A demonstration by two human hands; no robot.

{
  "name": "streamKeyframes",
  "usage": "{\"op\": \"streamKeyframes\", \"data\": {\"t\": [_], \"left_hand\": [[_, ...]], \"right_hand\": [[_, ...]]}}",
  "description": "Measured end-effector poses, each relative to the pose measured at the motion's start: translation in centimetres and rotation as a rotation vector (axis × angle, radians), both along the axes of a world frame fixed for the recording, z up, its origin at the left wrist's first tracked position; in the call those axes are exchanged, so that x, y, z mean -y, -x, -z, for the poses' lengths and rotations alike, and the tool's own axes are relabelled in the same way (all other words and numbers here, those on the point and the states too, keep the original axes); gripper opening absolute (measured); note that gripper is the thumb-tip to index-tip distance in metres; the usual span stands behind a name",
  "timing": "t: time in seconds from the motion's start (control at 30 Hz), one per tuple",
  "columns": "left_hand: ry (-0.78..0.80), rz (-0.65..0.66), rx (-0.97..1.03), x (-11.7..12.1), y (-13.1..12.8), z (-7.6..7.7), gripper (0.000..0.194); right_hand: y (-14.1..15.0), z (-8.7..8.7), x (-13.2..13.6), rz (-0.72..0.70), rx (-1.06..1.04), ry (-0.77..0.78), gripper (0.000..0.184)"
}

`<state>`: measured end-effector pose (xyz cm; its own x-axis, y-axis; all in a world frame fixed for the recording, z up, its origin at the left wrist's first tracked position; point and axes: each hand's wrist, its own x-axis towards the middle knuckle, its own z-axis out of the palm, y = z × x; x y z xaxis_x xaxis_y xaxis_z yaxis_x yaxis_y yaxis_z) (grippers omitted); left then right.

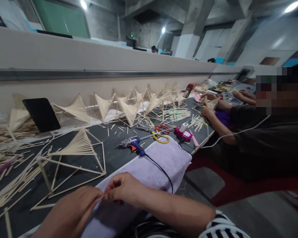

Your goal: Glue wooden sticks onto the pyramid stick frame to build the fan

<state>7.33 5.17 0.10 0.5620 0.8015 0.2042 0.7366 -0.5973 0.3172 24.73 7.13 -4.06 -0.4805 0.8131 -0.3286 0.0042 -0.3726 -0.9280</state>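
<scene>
At the table's front edge, my left hand (pixel 71 210) and my right hand (pixel 125 190) meet with fingertips pinched together. Whatever lies between the fingers is too small or hidden to make out. Just beyond them stands a wooden stick frame (pixel 103 158) carrying a fan of thin sticks (pixel 80 143). A pale lilac cloth (pixel 164 158) hangs over the table edge under my right hand. Past it lies a blue hot glue gun (pixel 138 145) with a black cord.
Loose sticks (pixel 17 185) spread along the left. Several finished stick models (pixel 130 110) line the wall behind, near a black tablet (pixel 41 114). Scissors with yellow and red handles (pixel 161 137) and a pink power socket (pixel 183 133) lie ahead. A co-worker's hand (pixel 208 114) holds another model at right.
</scene>
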Motion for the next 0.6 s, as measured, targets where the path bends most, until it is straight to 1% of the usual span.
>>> {"op": "streamKeyframes", "data": {"t": [0.07, 0.1, 0.17, 0.2, 0.23, 0.27, 0.3, 0.33, 0.37, 0.4, 0.47, 0.53, 0.6], "left_hand": [[0.065, 0.048, 0.014, -0.3, 0.3, 0.6, 0.027], [0.089, 0.066, 0.015, -0.6, 0.5, 0.8, 0.025], [0.097, 0.082, 0.009, -1.1, 1.1, 1.2, 0.022], [0.092, 0.089, 0.011, -1.3, 1.4, 1.4, 0.021], [0.084, 0.089, 0.02, -1.5, 1.7, 1.6, 0.021], [0.072, 0.079, 0.038, -1.6, 2.0, 1.8, 0.021], [0.058, 0.062, 0.063, -1.6, 2.2, 2.1, 0.021], [0.042, 0.042, 0.094, -1.5, 2.3, 2.4, 0.022], [0.029, 0.026, 0.123, -1.4, 2.4, 2.6, 0.023], [0.017, 0.014, 0.148, -1.3, 2.4, 2.8, 0.023], [0.007, 0.009, 0.18, -1.0, 2.4, 3.2, 0.023], [0.006, -0.002, 0.191, -0.9, 2.5, 3.4, 0.022], [0.011, -0.022, 0.185, -0.9, 2.8, 3.4, 0.022]], "right_hand": [[-0.2, 0.1, 0.0, -0.064, 0.041, -0.046, 0.016], [-0.6, -0.1, -0.4, -0.108, 0.085, -0.108, 0.017], [-2.2, -1.3, -2.2, -0.176, 0.249, -0.314, 0.019], [-3.4, -2.2, -3.7, -0.161, 0.384, -0.454, 0.02], [-5.0, -3.2, -5.5, -0.114, 0.548, -0.576, 0.02], [-6.8, -4.2, -7.7, -0.049, 0.754, -0.699, 0.021], [-8.8, -5.2, -10.0, 0.021, 1.012, -0.793, 0.022], [-10.8, -6.0, -12.2, 0.052, 1.297, -0.793, 0.024], [-12.8, -6.6, -14.3, 0.063, 1.402, -0.76, 0.025], [-14.6, -7.0, -16.1, 0.061, 1.467, -0.731, 0.024], [-17.4, -6.9, -18.7, 0.006, 1.576, -0.649, 0.021], [-19.1, -6.2, -20.1, -0.068, 1.665, -0.566, 0.023], [-20.0, -5.4, -20.7, -0.13, 1.73, -0.513, 0.027]]}}
